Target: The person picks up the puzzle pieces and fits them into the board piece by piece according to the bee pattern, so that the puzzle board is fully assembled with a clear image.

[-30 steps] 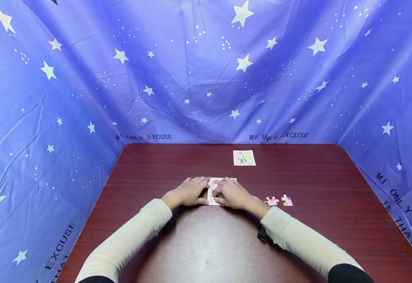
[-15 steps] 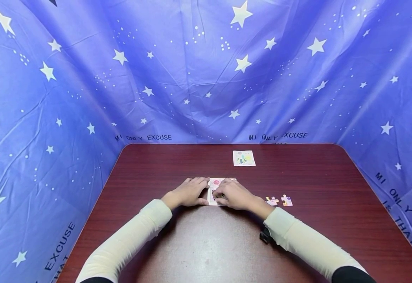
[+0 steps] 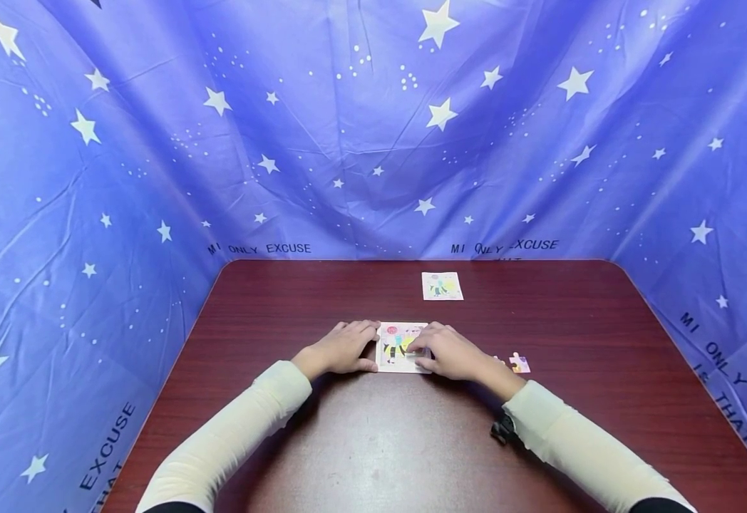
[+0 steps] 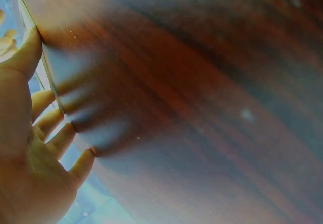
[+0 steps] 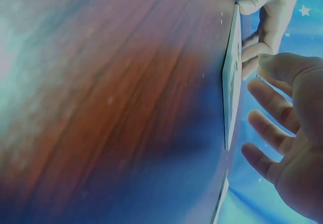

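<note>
A square puzzle board [image 3: 405, 365] with a white border and a bee picture lies flat on the table, seen edge-on in the right wrist view. My left hand [image 3: 346, 348] is at its left side, thumb by the near corner, fingers by the far one. In the left wrist view, those fingers [image 4: 60, 138] are spread, their tips down at the board's edge and the tabletop. Over the board's right part hovers my right hand [image 3: 450, 353], covering some of the picture. The right wrist view shows its fingers [image 5: 270, 100] apart and loosely bent, with nothing visible between them.
Right of the board lies a loose jigsaw piece [image 3: 519, 363]; another beside it is mostly hidden behind my right wrist. A square card [image 3: 442, 286] with a similar bee picture lies further back. Blue star-printed cloth [image 3: 373, 142] hangs around the table's back and sides.
My right hand has shifted right across the board, uncovering the yellow and black bee picture. My right forearm now hides most of one loose jigsaw piece. My left hand has stayed still.
</note>
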Motion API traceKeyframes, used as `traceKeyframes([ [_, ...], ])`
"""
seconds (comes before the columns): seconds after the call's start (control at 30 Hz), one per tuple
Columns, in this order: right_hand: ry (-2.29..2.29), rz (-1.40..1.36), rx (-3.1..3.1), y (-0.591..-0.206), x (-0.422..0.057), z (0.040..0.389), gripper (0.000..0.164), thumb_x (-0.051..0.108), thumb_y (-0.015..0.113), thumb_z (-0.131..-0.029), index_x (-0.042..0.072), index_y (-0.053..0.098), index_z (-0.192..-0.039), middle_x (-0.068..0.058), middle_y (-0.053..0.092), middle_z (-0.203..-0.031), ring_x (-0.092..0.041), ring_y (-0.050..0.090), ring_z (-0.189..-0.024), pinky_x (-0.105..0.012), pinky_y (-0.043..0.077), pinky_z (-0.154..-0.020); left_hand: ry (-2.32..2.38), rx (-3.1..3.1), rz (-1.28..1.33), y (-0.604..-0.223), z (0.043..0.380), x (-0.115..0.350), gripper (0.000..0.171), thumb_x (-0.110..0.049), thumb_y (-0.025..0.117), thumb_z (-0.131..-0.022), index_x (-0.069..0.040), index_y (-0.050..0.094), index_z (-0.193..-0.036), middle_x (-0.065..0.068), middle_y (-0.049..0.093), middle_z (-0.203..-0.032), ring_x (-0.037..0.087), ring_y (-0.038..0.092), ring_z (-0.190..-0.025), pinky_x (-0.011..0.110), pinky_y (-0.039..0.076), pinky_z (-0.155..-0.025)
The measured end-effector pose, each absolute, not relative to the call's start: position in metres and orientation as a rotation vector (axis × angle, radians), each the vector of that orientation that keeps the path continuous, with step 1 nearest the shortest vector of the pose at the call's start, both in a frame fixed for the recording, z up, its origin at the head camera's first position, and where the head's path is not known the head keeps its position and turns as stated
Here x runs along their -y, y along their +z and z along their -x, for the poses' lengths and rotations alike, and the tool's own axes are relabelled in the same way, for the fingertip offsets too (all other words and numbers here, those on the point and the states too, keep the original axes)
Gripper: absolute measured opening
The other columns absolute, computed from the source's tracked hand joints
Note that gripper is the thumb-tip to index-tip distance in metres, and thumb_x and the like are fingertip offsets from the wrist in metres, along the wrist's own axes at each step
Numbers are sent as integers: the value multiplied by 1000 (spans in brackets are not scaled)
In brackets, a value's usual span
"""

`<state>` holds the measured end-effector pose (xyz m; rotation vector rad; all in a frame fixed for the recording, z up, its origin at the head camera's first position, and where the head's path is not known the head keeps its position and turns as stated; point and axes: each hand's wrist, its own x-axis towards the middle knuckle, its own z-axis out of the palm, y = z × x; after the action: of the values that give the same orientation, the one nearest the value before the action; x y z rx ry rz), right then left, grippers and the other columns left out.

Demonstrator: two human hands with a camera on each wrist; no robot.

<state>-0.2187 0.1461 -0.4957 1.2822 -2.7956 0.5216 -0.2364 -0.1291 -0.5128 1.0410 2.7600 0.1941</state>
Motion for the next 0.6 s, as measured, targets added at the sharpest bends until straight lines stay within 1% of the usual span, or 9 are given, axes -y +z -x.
traceKeyframes([
  [0.23, 502, -1291, 2772, -494, -163, 219, 20, 18, 76, -88, 15, 78, -108, 5, 76, -102, -19, 66, -104, -40, 52, -95, 195, -2755, -1042, -513, 237, 129, 67, -59, 66, -90, -14, 55, -139, 7, 41, -161, 28, 43, -146, 52, 40, -112],
  [0.37, 542, -1270, 2792, -492, -174, 219, 22, 17, 76, -89, 14, 78, -110, 4, 76, -102, -19, 65, -103, -40, 53, -95, 185, -2759, -1051, -513, 237, 130, 68, -60, 66, -91, -14, 54, -140, 7, 41, -161, 28, 43, -146, 51, 40, -112],
  [0.6, 575, -1202, 2827, -488, -196, 220, 22, 15, 76, -88, 15, 78, -110, 5, 76, -103, -21, 65, -105, -44, 52, -96, 209, -2750, -1040, -511, 236, 129, 67, -58, 67, -91, -13, 55, -140, 7, 41, -160, 29, 43, -146, 52, 40, -113],
])
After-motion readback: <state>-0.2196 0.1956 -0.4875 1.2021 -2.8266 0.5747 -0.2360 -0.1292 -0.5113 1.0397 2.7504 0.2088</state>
